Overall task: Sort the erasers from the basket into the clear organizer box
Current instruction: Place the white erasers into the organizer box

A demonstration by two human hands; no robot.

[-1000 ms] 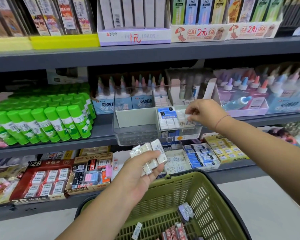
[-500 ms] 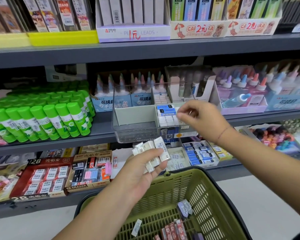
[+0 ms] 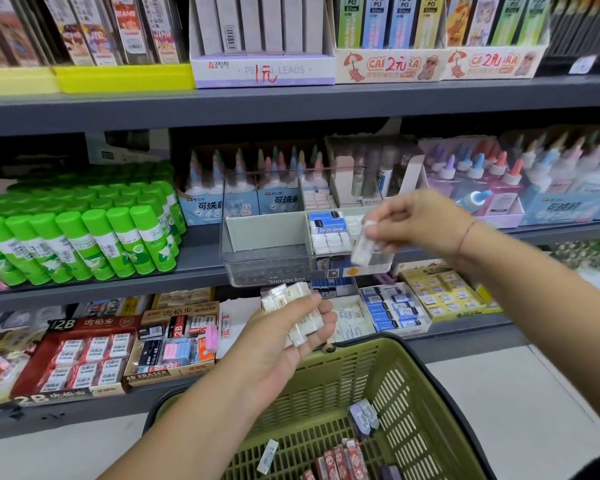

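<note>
Stationery shop shelving, with a clear organizer box (image 3: 267,268) set on the middle shelf (image 3: 118,289).
A single white eraser (image 3: 362,249) is pinched in the grip of the right hand (image 3: 420,223), at the near right of the box, beside the filed erasers (image 3: 329,233) in its right compartments. A stack of white erasers (image 3: 291,299) is held in the curled grip of the left hand (image 3: 284,337), above the green basket (image 3: 406,386), in which loose erasers (image 3: 343,459) are seen.

Erasers (image 3: 293,303) in both hands (image 3: 274,355); basket (image 3: 416,417) below
</note>
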